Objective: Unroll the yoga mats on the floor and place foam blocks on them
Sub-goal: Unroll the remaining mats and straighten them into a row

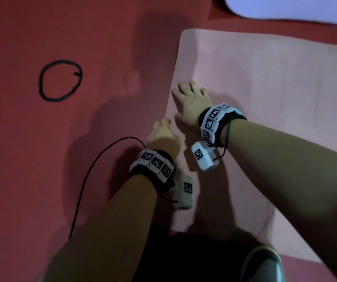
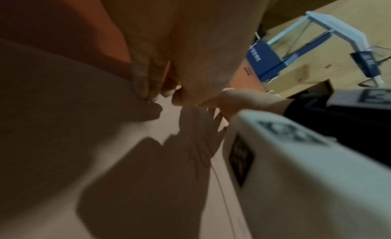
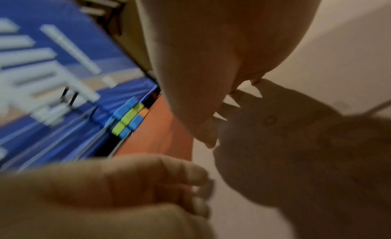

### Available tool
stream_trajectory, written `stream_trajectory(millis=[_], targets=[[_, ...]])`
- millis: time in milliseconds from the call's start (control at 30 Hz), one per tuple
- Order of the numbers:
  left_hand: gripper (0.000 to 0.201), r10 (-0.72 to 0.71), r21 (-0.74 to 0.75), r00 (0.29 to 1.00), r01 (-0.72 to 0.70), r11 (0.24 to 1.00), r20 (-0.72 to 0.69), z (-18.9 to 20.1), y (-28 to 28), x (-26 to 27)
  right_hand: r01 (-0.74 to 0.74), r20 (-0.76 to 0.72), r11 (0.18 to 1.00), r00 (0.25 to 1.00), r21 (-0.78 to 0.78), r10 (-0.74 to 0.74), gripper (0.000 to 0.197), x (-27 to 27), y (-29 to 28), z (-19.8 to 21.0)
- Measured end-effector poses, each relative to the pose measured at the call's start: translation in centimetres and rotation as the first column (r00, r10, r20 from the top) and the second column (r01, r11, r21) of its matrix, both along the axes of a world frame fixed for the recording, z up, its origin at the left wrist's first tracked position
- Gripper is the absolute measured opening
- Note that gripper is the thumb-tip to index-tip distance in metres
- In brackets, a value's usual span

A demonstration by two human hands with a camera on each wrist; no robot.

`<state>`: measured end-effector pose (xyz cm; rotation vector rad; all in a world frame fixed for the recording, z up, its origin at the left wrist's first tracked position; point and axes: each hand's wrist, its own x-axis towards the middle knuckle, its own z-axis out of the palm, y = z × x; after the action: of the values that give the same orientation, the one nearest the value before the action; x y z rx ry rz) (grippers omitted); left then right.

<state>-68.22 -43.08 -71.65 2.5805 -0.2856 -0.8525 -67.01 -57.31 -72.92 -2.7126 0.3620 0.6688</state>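
Nearest the camera, the person's dark-clad knee [image 1: 194, 253] sits at the near corner of the pink yoga mat [image 1: 275, 88], which suggests they are crouched at its left side to work on it. A thin black cable [image 1: 86, 180] runs from the left wrist across the red floor [image 1: 21, 159].

Just beyond, the left hand [image 1: 162, 132] rests at the mat's long left edge, palm down. The wrist view shows its fingertips [image 2: 148, 90] bent onto the edge, but whether they pinch the mat or only press it cannot be told. The likely purpose is to pin or tug the border so it lies straight.

Slightly further on, the right hand [image 1: 192, 100] lies flat on the mat with fingers spread and straight, holding nothing. It seems to be smoothing the surface and keeping the edge from curling back.

The mat itself lies unrolled and flat on the floor, reaching away to the upper right; no roll remains in view. A black elastic loop [image 1: 60, 80] lies well apart on the floor to the left, probably the band that kept the mat rolled.

Farthest off, a pale blue mat edge [image 1: 295, 9] shows at the top. In the right wrist view, blue and green foam blocks [image 3: 127, 119] are stacked beside a blue crash mat [image 3: 52, 67], none yet on the yoga mat.
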Motion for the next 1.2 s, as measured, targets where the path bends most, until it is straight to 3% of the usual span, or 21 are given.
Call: stream_trajectory(millis=[67, 167, 300, 467, 600, 767, 933, 1200], targets=[[0.05, -0.004, -0.077, 1.0, 0.003, 0.997, -0.019, 0.5, 1.3, -1.6, 0.141, -0.007, 0.978, 0.99, 0.153, -0.141, 0.078, -1.3, 1.0, 1.2], [0.049, -0.045, -0.126, 0.977, 0.019, 0.992, -0.206, 2.9, 2.9, -3.3, 0.397, -0.113, 0.814, 0.915, 0.425, -0.387, 0.084, -4.1, 1.9, 4.2], [0.04, -0.114, -0.154, 0.969, 0.082, 0.985, -0.217, 9.0, 4.5, -4.9, 0.546, -0.199, 0.646, 0.823, 0.533, -0.532, 0.082, -8.3, 1.9, 10.8], [0.031, -0.124, -0.108, 0.968, 0.103, 0.989, -0.219, 20.2, 3.7, -6.1, 0.634, -0.172, 0.465, 0.686, 0.618, -0.707, 0.083, -12.7, 2.1, 22.0], [0.032, -0.113, -0.123, 0.978, 0.092, 0.988, -0.178, 30.8, 1.5, -7.8, 0.661, -0.205, 0.353, 0.613, 0.662, -0.763, 0.081, -16.2, 1.3, 32.5], [0.031, -0.103, -0.199, 0.986, 0.076, 0.977, -0.128, 44.1, -2.2, -10.8, 0.673, -0.226, 0.276, 0.557, 0.686, -0.799, 0.079, -20.6, -2.0, 45.1], [0.037, -0.123, -0.246, 0.984, 0.088, 0.965, -0.131, 55.2, -7.4, -14.4, 0.701, -0.193, 0.262, 0.499, 0.664, -0.845, 0.075, -25.9, -6.6, 56.2], [0.04, -0.29, -0.331, 0.956, 0.258, 0.908, -0.048, 67.4, -14.6, -19.9, 0.73, -0.094, 0.166, 0.301, 0.663, -0.949, 0.072, -35.6, -10.5, 67.2]])
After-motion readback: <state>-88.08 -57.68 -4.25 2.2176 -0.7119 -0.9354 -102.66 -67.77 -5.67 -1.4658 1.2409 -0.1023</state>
